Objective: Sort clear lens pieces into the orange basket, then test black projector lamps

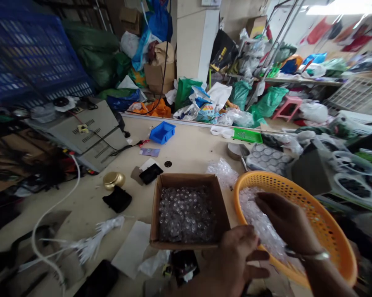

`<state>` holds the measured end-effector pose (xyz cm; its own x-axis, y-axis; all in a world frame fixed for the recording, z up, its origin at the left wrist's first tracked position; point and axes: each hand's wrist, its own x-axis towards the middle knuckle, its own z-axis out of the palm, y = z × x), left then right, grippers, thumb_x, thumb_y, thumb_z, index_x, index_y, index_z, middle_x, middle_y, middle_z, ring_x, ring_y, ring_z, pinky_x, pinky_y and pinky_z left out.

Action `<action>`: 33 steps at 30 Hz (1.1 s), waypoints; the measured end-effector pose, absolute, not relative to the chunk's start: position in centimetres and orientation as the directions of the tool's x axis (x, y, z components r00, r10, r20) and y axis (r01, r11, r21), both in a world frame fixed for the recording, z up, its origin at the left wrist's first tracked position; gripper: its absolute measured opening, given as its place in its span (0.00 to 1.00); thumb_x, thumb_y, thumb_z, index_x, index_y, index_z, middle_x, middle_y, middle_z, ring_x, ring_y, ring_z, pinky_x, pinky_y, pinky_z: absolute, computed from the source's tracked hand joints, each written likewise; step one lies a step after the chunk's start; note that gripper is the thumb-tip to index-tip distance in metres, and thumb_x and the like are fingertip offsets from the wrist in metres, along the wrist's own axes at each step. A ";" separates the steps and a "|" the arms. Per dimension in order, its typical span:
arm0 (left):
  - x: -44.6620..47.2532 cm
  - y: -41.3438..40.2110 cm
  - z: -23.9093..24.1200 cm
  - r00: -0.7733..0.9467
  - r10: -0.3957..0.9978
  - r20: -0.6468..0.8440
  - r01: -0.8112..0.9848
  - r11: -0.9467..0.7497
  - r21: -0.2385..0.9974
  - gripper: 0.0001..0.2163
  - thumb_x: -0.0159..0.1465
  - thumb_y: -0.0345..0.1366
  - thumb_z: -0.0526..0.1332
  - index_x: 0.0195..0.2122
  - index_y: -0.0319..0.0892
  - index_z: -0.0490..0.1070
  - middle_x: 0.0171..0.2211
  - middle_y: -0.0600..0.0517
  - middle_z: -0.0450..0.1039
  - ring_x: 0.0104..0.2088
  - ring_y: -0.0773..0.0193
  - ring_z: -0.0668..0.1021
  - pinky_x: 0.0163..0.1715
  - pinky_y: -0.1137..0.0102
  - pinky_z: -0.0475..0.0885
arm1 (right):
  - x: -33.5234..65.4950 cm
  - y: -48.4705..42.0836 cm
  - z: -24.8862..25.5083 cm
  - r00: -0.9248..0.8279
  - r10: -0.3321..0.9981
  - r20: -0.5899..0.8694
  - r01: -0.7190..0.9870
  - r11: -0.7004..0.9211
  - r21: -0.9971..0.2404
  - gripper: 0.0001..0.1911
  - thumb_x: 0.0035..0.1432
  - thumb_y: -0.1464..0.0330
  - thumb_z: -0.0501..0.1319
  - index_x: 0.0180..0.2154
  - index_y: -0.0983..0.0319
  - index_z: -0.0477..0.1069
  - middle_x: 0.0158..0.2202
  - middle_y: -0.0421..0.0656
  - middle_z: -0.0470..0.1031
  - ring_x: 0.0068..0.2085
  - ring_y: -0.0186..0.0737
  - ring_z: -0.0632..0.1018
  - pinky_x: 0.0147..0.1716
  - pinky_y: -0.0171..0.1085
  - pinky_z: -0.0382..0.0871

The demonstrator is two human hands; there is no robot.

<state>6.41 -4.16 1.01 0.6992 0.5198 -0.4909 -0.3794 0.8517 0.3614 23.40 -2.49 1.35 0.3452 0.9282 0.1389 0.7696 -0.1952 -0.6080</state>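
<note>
Over the left edge of an orange perforated basket (pixel 300 194), my right hand (pixel 283 220) reaches down with its fingers drawn together. Its fingertips touch a heap of small clear plastic pieces (pixel 266 231); what they grip is blurred. My left hand (pixel 232 260) is between the basket and a cardboard box (pixel 221 210). Thumb and forefinger meet in a pinch at the basket's rim, while the other fingers stretch to the right. Whatever that pinch holds is too small to make out. Several clear plastic parts with round tops (pixel 186 214) fill the box.
Loose clear pieces (pixel 223 173) lie behind the box. A round metal tin (pixel 237 151), a blue tray (pixel 162 133) and a green tray (pixel 247 135) stand farther back. At left are black parts (pixel 117 199), a gold round object (pixel 114 180), white ties (pixel 102 235) and grey machines (pixel 89 132).
</note>
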 end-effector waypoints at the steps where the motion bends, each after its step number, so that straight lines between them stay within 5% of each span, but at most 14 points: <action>1: 4.1 -4.7 1.0 0.641 0.565 -0.519 -0.370 0.820 0.436 0.20 0.49 0.44 0.65 0.41 0.38 0.67 0.37 0.44 0.68 0.33 0.59 0.74 0.30 0.66 0.68 | 20.6 -1.2 1.4 0.190 0.977 0.092 0.760 -0.087 -0.644 0.15 0.53 0.60 0.53 0.35 0.62 0.70 0.33 0.47 0.77 0.33 0.41 0.76 0.33 0.36 0.69; 4: -2.2 -5.8 0.8 0.478 0.634 -0.609 -0.332 0.772 0.543 0.18 0.47 0.46 0.66 0.33 0.38 0.68 0.30 0.48 0.70 0.28 0.63 0.73 0.29 0.66 0.69 | 12.7 2.5 -0.1 -0.326 0.925 -0.196 0.809 0.166 -0.563 0.12 0.52 0.69 0.54 0.38 0.66 0.70 0.33 0.48 0.76 0.34 0.41 0.76 0.34 0.35 0.68; 8: -7.5 -6.1 0.3 0.380 0.647 -0.661 -0.389 0.760 0.520 0.18 0.45 0.44 0.68 0.31 0.38 0.68 0.26 0.50 0.71 0.25 0.65 0.73 0.27 0.67 0.69 | 6.6 5.3 -4.0 -0.556 0.768 -0.318 0.756 0.308 -0.577 0.20 0.36 0.78 0.62 0.37 0.65 0.72 0.38 0.48 0.76 0.41 0.45 0.75 0.39 0.34 0.66; 13: -10.0 -5.6 0.3 0.291 0.675 -0.678 -0.534 0.702 0.471 0.13 0.48 0.38 0.67 0.31 0.39 0.67 0.25 0.50 0.73 0.26 0.64 0.74 0.26 0.68 0.68 | 6.5 5.7 -6.4 -0.588 0.732 -0.344 0.737 0.309 -0.602 0.12 0.43 0.78 0.58 0.32 0.65 0.73 0.32 0.45 0.77 0.35 0.41 0.76 0.35 0.33 0.66; 20: -10.0 -3.9 0.3 0.275 0.662 -0.697 -0.618 0.677 0.400 0.12 0.53 0.35 0.63 0.37 0.38 0.67 0.32 0.45 0.74 0.32 0.60 0.76 0.34 0.63 0.69 | 9.5 6.2 -6.5 -0.412 0.886 -0.214 0.740 0.188 -0.646 0.08 0.53 0.69 0.55 0.33 0.67 0.67 0.29 0.45 0.72 0.31 0.37 0.71 0.32 0.34 0.65; 26: -9.2 -2.5 1.1 0.375 0.618 -0.691 -0.718 0.665 0.205 0.20 0.59 0.45 0.55 0.49 0.40 0.60 0.40 0.44 0.72 0.38 0.55 0.75 0.38 0.58 0.69 | 8.2 4.6 -1.4 -0.393 0.906 -0.156 0.557 0.100 -0.824 0.12 0.59 0.62 0.49 0.34 0.64 0.62 0.23 0.38 0.67 0.23 0.31 0.68 0.22 0.29 0.63; 30: -9.1 -2.2 1.6 0.478 0.669 -0.570 -0.748 0.650 0.136 0.16 0.60 0.44 0.53 0.45 0.40 0.64 0.37 0.44 0.74 0.37 0.52 0.76 0.36 0.53 0.69 | 6.9 4.0 2.4 -0.583 0.805 -0.105 0.374 0.151 -0.915 0.12 0.57 0.62 0.54 0.35 0.65 0.68 0.28 0.40 0.72 0.27 0.32 0.72 0.26 0.29 0.65; 33: -9.8 -2.5 1.5 0.413 0.646 -0.642 -0.751 0.640 0.162 0.10 0.60 0.38 0.55 0.40 0.40 0.67 0.35 0.45 0.75 0.35 0.53 0.77 0.30 0.59 0.71 | 7.4 5.1 1.2 -0.516 0.848 -0.122 0.548 0.218 -0.808 0.10 0.56 0.66 0.54 0.36 0.65 0.71 0.28 0.42 0.74 0.28 0.33 0.73 0.28 0.30 0.66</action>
<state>-9.76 -2.51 1.46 0.4126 0.6460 -0.6422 -0.7508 0.6404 0.1618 7.39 5.05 1.23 -0.5163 0.8477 -0.1219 0.5481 0.2177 -0.8076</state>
